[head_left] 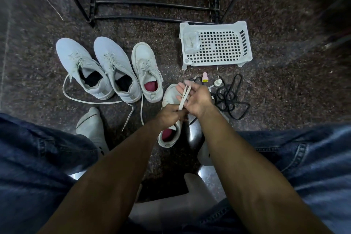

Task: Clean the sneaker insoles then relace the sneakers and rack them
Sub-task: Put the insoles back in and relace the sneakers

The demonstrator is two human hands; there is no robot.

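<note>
Fingers point(181, 89) of the right hand point(195, 99) are spread nearly straight, a white lace point(183, 97) doubled across the palm. Left hand point(171, 115) pinches the lace's lower end. Lace runs up and slightly right, above an unlaced sneaker point(170, 99) on the floor point(284, 91), toe pointing away. Three laced sneakers point(117, 62) stand to its left, toes likewise away. Black lace point(230, 97) lies right; white basket point(216, 43) beyond.

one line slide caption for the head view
Both hands stretch a white lace above a red-lined sneaker.
</note>
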